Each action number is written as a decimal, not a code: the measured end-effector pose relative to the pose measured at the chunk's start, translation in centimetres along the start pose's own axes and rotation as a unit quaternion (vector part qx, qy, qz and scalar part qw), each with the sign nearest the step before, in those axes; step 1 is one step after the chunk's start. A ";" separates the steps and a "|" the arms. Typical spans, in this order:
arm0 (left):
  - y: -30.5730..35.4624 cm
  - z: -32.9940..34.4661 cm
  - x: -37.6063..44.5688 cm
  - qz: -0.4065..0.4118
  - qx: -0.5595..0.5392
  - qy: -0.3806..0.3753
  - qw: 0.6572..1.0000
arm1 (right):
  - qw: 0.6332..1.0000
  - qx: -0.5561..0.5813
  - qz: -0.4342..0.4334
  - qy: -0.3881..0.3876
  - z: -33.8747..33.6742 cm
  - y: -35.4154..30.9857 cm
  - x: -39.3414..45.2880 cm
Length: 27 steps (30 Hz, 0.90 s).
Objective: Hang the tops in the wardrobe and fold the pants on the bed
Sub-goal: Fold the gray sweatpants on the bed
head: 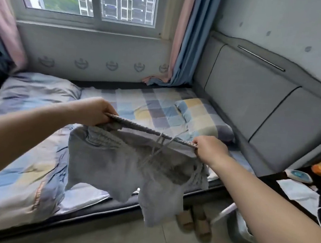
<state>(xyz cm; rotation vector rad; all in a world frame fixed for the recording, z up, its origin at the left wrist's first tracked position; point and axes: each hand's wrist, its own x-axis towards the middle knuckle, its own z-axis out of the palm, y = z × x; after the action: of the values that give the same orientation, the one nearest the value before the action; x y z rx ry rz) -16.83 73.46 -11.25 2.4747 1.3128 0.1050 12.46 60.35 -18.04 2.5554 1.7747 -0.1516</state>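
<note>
Btwn both hands [98, 111] [210, 149]: gray shorts [123, 168], stretched.

Left hand [96, 111] and right hand [210, 149] each grip one end of the ribbed waistband of grey fabric drawstring shorts [123, 168], stretched taut between the fingers; legs hang below, over the checked-sheet bed [157, 109] edge.
</note>
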 end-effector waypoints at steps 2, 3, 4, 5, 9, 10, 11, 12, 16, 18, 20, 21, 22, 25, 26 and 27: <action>-1.2 0.0 0.7 0.000 0.060 -0.010 0.998 | 0.999 -0.048 -0.023 0.007 0.9 -0.4 2.3; -1.9 0.2 1.4 0.000 0.082 -0.011 0.997 | 0.997 -0.070 -0.037 0.009 1.3 -0.6 3.6; -2.6 0.4 2.3 -0.002 0.101 -0.008 0.995 | 0.995 -0.087 -0.050 0.011 1.8 -0.9 5.1; -3.3 0.6 3.2 -0.005 0.114 -0.002 0.993 | 0.994 -0.095 -0.060 0.010 2.2 -1.1 6.7; -5.9 1.4 6.8 -0.040 0.153 0.026 0.987 | 0.991 -0.106 -0.077 0.008 3.5 -1.1 12.7; -6.9 1.5 7.6 -0.062 0.161 0.032 0.984 | 0.990 -0.112 -0.080 0.004 3.5 -1.1 14.1; -8.1 1.7 8.6 -0.083 0.154 0.037 0.984 | 0.990 -0.118 -0.080 -0.001 3.7 -0.8 15.2; -9.5 1.8 9.6 -0.097 0.143 0.040 0.984 | 0.989 -0.125 -0.080 -0.008 3.6 -0.6 16.4; -12.5 1.6 10.7 -0.148 0.159 0.045 0.975 | 0.992 -0.093 -0.053 -0.064 3.2 0.0 21.2; -13.3 1.9 11.0 -0.186 0.181 0.049 0.964 | 0.995 -0.030 -0.042 -0.089 2.8 0.1 23.7; -14.0 2.4 11.2 -0.258 0.179 0.029 0.949 | 0.993 0.030 -0.039 -0.111 2.8 -0.2 25.4; -14.4 2.6 11.5 -0.300 0.137 0.013 0.944 | 0.989 0.068 -0.037 -0.124 2.9 -0.4 26.3; -14.8 2.8 11.8 -0.338 0.049 -0.003 0.940 | 0.982 0.118 -0.032 -0.142 2.9 -0.7 26.9; -15.2 3.0 12.5 -0.390 -0.245 -0.006 0.888 | 0.942 0.264 -0.006 -0.206 2.2 -1.2 28.3; -15.6 2.8 12.5 -0.391 -0.297 -0.009 0.871 | 0.928 0.291 -0.003 -0.235 1.6 -1.2 28.5; -16.0 2.6 12.5 -0.389 -0.335 -0.024 0.858 | 0.912 0.307 -0.003 -0.271 1.1 -1.1 28.7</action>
<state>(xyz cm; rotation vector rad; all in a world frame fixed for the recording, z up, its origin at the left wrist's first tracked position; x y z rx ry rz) -21.75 91.25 -20.08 1.2579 1.7674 0.2454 21.33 87.43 -21.78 2.4527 1.6747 -1.4669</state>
